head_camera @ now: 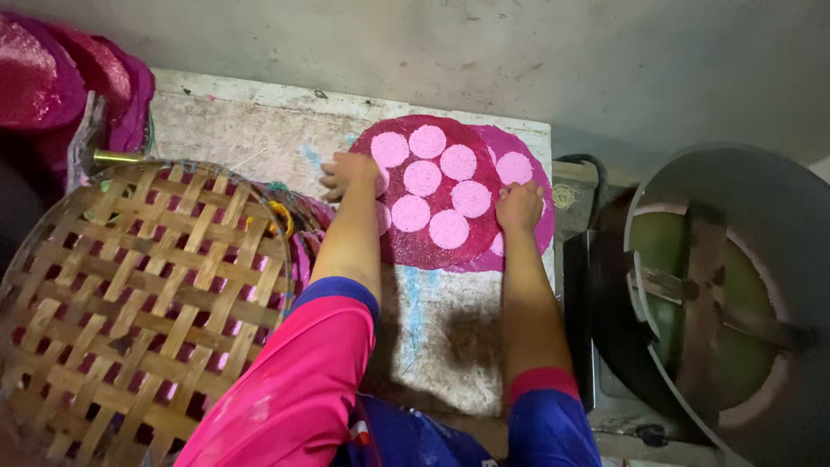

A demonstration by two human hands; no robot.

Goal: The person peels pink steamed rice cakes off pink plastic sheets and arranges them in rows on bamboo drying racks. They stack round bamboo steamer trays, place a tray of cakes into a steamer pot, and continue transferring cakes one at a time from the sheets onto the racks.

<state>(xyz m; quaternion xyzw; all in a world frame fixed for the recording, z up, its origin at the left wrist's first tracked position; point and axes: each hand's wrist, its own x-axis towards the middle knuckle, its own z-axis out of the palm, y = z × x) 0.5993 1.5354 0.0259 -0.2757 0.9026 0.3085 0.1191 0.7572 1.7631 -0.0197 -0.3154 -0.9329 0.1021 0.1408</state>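
Pink discs [423,178] are lying on the dark round sheet [406,246], likely thin, soft, tearable. You're pressing your left hand [349,170], fingers spread, and your right hand [520,206], fingers curled, at the sheet's edges; lift there.

Stained whitish table [259,121]: round dark pink sheet [424,246] at 12 o'clock, woven bamboo tray [130,294] overlapping the edge at 9 o'clock.

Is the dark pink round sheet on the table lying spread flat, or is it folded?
Spread flat. The dark pink round sheet shows its full circle on the table, and light pink discs lie level on it.
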